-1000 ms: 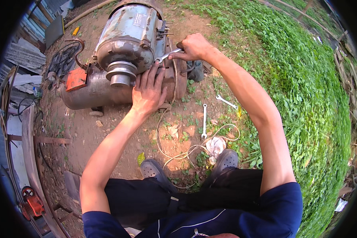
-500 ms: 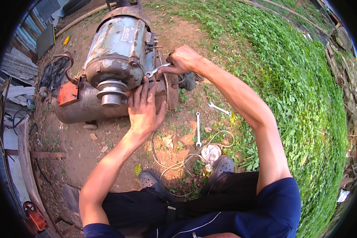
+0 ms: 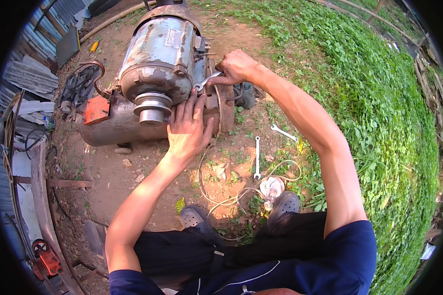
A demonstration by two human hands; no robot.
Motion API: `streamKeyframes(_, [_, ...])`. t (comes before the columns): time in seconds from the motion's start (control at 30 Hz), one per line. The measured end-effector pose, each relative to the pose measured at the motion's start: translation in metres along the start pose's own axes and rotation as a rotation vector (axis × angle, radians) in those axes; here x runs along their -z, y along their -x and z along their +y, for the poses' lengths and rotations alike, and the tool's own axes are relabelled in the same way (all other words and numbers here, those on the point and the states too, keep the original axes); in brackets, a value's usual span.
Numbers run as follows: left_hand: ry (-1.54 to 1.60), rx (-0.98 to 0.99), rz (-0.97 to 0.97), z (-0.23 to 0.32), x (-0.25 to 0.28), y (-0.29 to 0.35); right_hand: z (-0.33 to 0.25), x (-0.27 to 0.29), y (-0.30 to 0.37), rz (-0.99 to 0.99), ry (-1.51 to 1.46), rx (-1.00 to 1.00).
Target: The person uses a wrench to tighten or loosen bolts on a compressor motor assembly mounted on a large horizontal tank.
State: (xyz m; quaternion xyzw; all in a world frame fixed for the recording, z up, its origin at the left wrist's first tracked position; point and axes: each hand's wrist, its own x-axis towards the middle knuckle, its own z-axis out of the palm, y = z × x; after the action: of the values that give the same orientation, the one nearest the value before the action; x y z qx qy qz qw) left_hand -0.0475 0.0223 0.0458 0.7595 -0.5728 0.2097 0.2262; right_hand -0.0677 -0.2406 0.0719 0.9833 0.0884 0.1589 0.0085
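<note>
A worn grey-blue electric motor [image 3: 155, 51] with a silver pulley [image 3: 152, 107] at its near end sits on a rusty cylindrical tank [image 3: 118, 125]. My right hand [image 3: 237, 67] is closed round the handle of a wrench [image 3: 207, 81]. The wrench's head rests low at the motor's right side, by its base; the fastener there is too small to make out. Fingers stretched out, my left hand [image 3: 188, 130] lies flat against the tank and base just beside the pulley, its fingertips close below the wrench head.
On the ground to the right lie two more wrenches, one upright in view [image 3: 257, 157] and one slanted [image 3: 284, 132]. A pale cord [image 3: 236, 196] loops near my shoes, beside a crumpled white cloth [image 3: 271, 189]. An orange metal piece [image 3: 97, 109] stands at the tank's left.
The whole scene has shifted slightly right and up in view as my head moved. Both hands keep their places on the machine, the wrench still in my right hand.
</note>
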Motion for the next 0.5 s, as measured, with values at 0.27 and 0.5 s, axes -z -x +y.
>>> streamKeyframes(0.27, [-0.091,-0.027,-0.041,0.009,0.006,0.003,-0.024,0.01,0.013,-0.082,-0.026,-0.179])
streamKeyframes(0.5, [-0.051,-0.187,-0.048,0.013,-0.008,-0.006,-0.036,0.01,0.019,-0.072,-0.047,-0.366])
